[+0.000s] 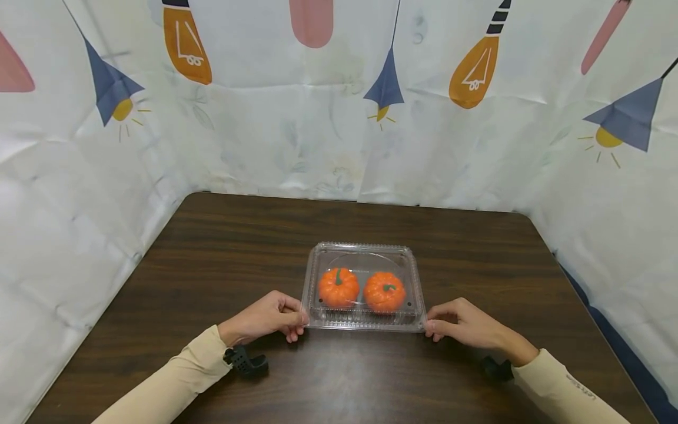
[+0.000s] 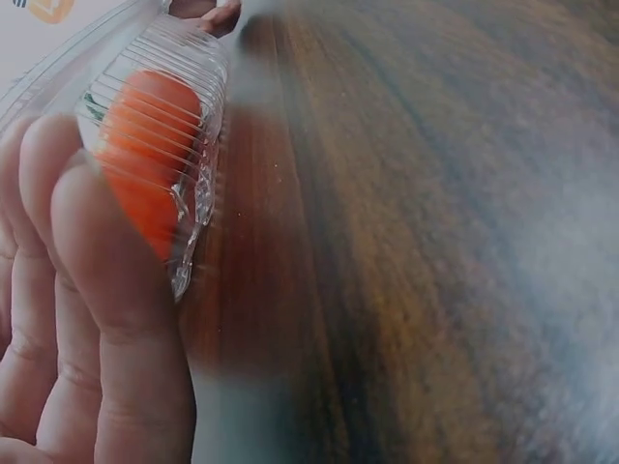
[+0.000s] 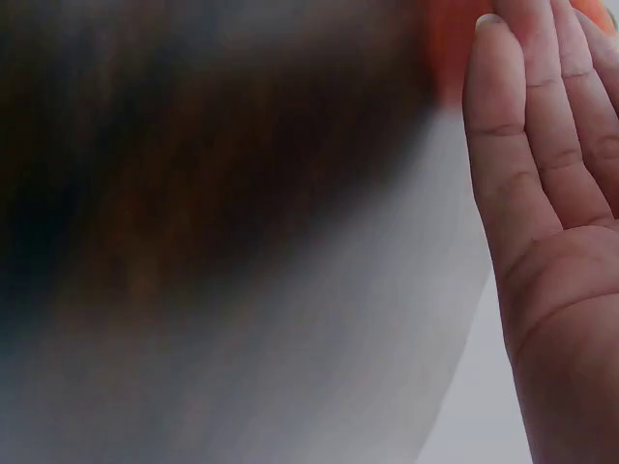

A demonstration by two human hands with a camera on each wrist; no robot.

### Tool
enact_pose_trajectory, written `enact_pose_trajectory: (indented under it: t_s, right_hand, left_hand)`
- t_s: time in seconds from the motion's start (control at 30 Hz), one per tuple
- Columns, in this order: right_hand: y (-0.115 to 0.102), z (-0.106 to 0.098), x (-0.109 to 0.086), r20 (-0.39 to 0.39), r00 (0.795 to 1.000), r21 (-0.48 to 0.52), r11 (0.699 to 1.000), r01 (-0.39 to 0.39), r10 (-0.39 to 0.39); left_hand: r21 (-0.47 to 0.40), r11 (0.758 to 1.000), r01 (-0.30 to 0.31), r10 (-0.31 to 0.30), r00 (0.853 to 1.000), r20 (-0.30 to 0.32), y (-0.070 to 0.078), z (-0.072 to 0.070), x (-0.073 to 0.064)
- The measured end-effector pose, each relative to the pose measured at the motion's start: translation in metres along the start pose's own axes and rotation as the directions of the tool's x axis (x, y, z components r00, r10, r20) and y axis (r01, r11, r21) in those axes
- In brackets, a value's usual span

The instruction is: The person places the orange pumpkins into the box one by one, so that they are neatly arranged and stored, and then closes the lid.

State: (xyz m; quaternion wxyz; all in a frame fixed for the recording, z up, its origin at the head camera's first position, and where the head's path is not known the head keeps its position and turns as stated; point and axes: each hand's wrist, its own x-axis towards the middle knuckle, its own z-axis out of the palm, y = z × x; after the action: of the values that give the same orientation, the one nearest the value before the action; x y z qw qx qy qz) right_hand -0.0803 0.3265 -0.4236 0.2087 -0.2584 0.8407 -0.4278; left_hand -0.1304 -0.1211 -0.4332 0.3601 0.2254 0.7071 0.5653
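Note:
A clear plastic clamshell container (image 1: 365,325), its lid down, lies in the middle of the table. Inside sit two small orange toy pumpkins with green stems, the left pumpkin (image 1: 338,288) next to the right pumpkin (image 1: 384,292). My left hand (image 1: 267,318) pinches the near left corner of the container between thumb and fingers. At the near right corner, my right hand (image 1: 468,324) pinches the rim likewise. The left wrist view shows the ribbed side of the container (image 2: 208,145) just past my fingertips. In the right wrist view, only a bit of orange shows behind my fingers.
Dark wood-grain table (image 1: 238,235) spreads around the container on all sides. White cloth (image 1: 296,147) printed with lamps and bulbs hangs behind it and along both sides. Each wrist carries a black strap device, such as the left strap device (image 1: 246,360).

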Motion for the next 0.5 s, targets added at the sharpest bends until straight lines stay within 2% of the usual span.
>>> enact_pose_trajectory:
  t_s: [0.17,0.3,0.4,0.5]
  right_hand:
    - [0.000,0.007,0.003,0.035,0.999,0.091,0.996,-0.002,-0.001]
    - [0.002,0.012,0.007,0.050,0.997,0.194,0.980,0.055,-0.066]
    - [0.004,0.016,0.010,0.069,0.991,0.325,0.942,0.082,-0.111]
    - [0.003,0.020,0.012,0.103,0.989,0.494,0.868,0.039,-0.103]
  left_hand:
    - [0.014,1.000,-0.001,0.002,1.000,-0.016,0.002,-0.001,0.000]
    - [0.008,1.000,0.005,-0.004,1.000,-0.017,0.002,-0.001,-0.001]
    - [-0.011,1.000,0.022,-0.022,1.000,-0.003,0.001,0.000,0.000]
    - [-0.017,0.999,0.032,-0.032,0.999,0.003,-0.001,0.001,0.000]
